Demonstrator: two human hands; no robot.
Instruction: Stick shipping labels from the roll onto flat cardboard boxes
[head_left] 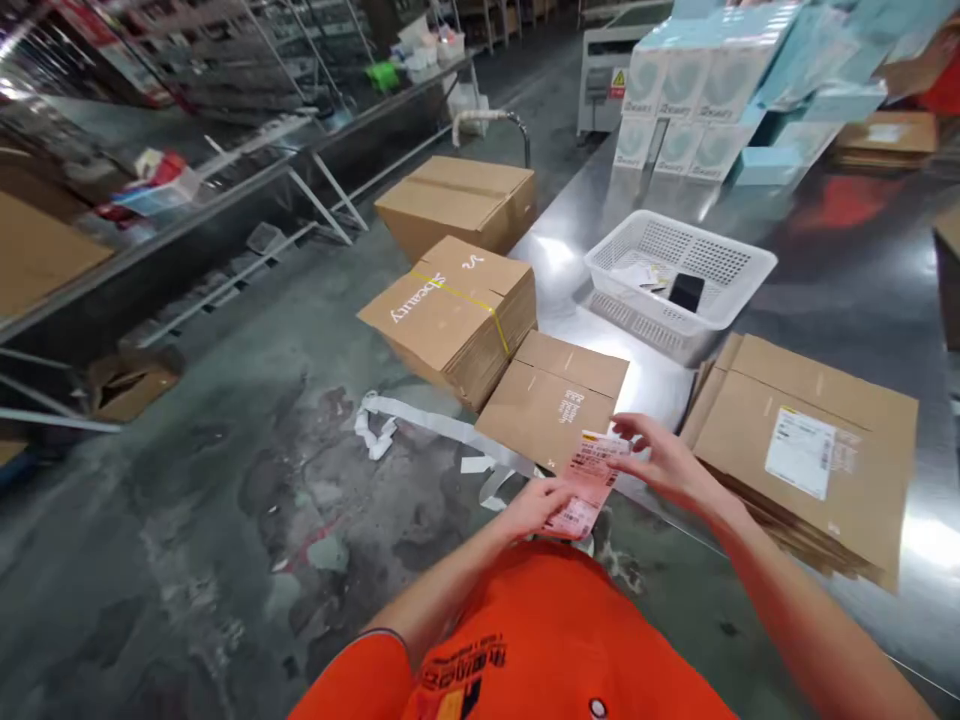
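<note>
A printed shipping label (587,487), tinted pink by reflected light, is between my hands in front of my body. My left hand (534,506) grips it at the lower left edge, with the fingers lying over its face. At the upper right edge my right hand (664,462) has its thumb and curled fingers on the label's corner. Just beyond the label, a flat folded brown carton (553,395) with white print lies at the table's near left edge. Right of my right hand is a stack of flattened cartons (806,450), whose top one bears a white shipping label (800,452).
A white plastic basket (679,225) holding a black phone (686,292) and papers stands on the metal table (832,290). Yellow-strapped cartons (457,310) and a closed carton (457,195) stand left. Light-blue boxes (686,85) are stacked behind. A white paper strip (427,418) trails leftward.
</note>
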